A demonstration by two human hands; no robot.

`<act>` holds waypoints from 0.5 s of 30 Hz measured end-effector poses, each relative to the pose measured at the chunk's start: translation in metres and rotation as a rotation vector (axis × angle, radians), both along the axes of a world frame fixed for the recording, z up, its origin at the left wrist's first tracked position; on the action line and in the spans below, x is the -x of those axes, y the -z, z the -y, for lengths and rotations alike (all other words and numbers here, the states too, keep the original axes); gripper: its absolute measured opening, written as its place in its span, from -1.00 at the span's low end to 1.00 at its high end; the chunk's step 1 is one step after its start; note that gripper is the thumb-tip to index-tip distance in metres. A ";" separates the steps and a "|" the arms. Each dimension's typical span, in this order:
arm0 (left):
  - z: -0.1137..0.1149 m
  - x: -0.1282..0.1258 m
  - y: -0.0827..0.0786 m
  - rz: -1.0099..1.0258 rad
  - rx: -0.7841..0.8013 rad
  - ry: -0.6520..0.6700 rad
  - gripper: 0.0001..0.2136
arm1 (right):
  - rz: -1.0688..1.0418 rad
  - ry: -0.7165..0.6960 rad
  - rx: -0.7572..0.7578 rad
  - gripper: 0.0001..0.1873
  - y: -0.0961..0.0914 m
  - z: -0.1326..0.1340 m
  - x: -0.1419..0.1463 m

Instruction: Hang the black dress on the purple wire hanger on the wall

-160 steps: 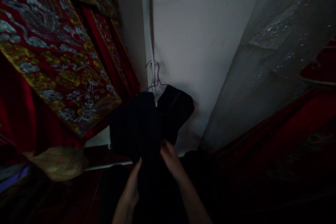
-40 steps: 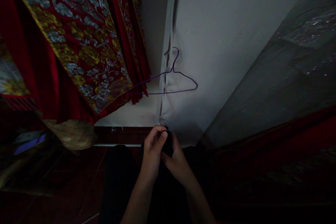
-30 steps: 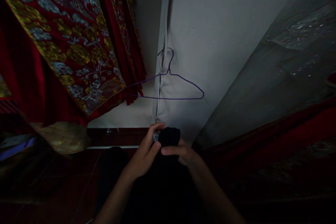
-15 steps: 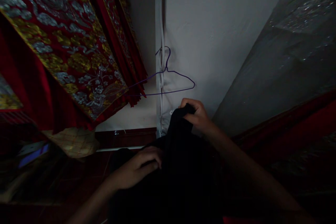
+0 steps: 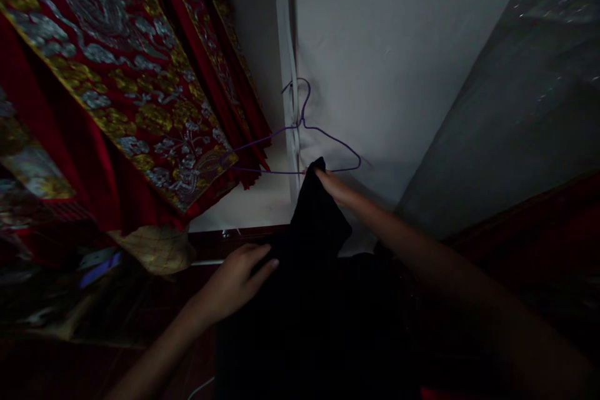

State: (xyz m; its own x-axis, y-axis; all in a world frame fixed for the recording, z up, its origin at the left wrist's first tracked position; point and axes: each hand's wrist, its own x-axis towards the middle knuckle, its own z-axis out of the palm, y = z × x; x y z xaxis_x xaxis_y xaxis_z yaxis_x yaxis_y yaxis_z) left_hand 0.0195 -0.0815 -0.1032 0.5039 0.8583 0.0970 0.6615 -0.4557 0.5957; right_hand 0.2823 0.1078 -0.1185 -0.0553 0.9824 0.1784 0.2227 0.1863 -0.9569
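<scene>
A thin purple wire hanger [image 5: 330,135] hangs by its hook from a pale strip on the wall. Black cloth [image 5: 315,215] is raised to its lower bar and covers part of it. My right hand [image 5: 332,185] grips the top of this cloth just at the bar; its fingertips are hidden behind the fabric. Lower and to the left, my left hand [image 5: 244,275] rests against the edge of the black fabric, thumb and fingers apart. Where the cloth ends below is too dark to make out.
Red cloth embroidered in gold and silver [image 5: 154,119] hangs at left, overlapping the hanger's left end. A checked beige cloth [image 5: 154,250] is beneath it. A vertical pale strip [image 5: 284,25] runs down the wall. Shiny clear plastic [image 5: 525,106] covers something at right.
My right hand has lifted the black cloth up and left to the hanger's lower bar. My left hand has shifted left, its fingers spreading from a curled pose.
</scene>
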 end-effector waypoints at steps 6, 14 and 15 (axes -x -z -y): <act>-0.018 0.053 -0.015 -0.247 0.047 -0.011 -0.72 | 0.130 0.011 0.024 -0.52 -0.004 0.024 -0.035; -0.062 0.067 -0.042 -0.143 -0.237 -0.067 -0.68 | 0.286 0.064 -0.076 -0.55 -0.034 0.064 -0.071; -0.067 0.063 -0.047 -0.132 -0.252 -0.060 -0.67 | 0.288 0.073 -0.082 -0.55 -0.034 0.067 -0.070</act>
